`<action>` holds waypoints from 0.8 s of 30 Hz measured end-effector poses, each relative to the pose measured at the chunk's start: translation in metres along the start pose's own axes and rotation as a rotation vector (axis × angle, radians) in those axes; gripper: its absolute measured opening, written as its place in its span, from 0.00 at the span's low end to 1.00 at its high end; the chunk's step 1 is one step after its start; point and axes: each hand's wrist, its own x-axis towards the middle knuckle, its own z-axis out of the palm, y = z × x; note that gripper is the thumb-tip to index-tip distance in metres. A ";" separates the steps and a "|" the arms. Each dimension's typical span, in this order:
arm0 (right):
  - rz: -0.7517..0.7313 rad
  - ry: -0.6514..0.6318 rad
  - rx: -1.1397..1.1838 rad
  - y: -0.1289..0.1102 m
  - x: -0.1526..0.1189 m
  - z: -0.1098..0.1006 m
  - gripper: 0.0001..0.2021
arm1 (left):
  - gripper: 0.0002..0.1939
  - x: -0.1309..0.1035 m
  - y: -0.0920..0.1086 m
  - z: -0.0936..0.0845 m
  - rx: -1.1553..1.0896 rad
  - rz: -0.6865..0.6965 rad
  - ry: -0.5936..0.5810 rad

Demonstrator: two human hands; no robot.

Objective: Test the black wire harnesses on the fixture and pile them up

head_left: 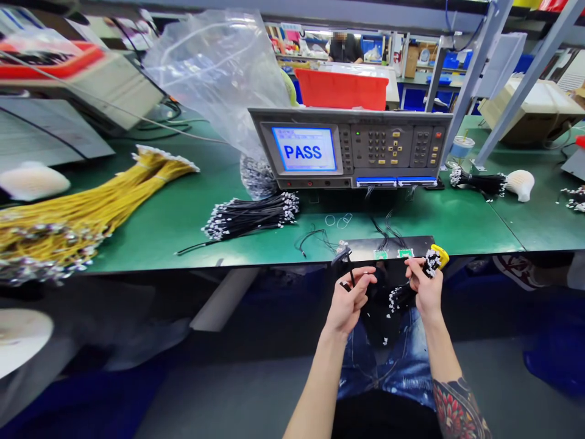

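Note:
My left hand [348, 300] is closed in a pinch on a thin black cable [351, 273] that sticks up past its fingers at the table's front edge. A dark piece [340, 255] shows above these fingers; its kind I cannot make out. My right hand [425, 285] is closed round a bundle of black cables with white connectors [401, 297], which hangs down over my lap. Something yellow [440, 257] wraps the bundle's upper end. Between and just beyond my hands, two small green circuit boards [380, 254] sit on a black plate [423, 242].
A tester [388, 146] showing "PASS" stands behind, wired to the boards. Black cables with white ends [256, 214] lie left of centre, yellow cables [105, 201] farther left. Elastic rings [343, 221], a clear plastic bag [219, 79] and a red bin [342, 89] are around. A person [346, 50] is behind.

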 end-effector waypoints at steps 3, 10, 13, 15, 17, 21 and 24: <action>-0.017 0.045 -0.065 0.008 0.002 0.001 0.21 | 0.29 0.002 -0.002 0.003 -0.031 -0.061 -0.038; -0.029 0.066 -0.118 0.002 0.004 0.005 0.19 | 0.30 0.008 -0.012 0.017 0.052 -0.103 -0.118; -0.023 0.124 -0.089 -0.003 0.003 0.012 0.18 | 0.31 0.011 -0.015 0.020 0.130 -0.090 -0.124; -0.027 0.164 -0.063 -0.005 0.001 0.018 0.17 | 0.30 0.014 -0.015 0.022 0.165 -0.047 -0.098; -0.032 0.181 -0.042 -0.005 -0.001 0.021 0.17 | 0.28 0.016 -0.016 0.024 0.176 0.004 -0.060; -0.026 0.186 -0.035 -0.004 -0.003 0.023 0.18 | 0.24 0.022 -0.020 0.026 0.190 0.055 -0.002; -0.024 0.181 -0.049 -0.003 -0.003 0.022 0.18 | 0.21 0.026 -0.025 0.026 0.254 0.119 0.067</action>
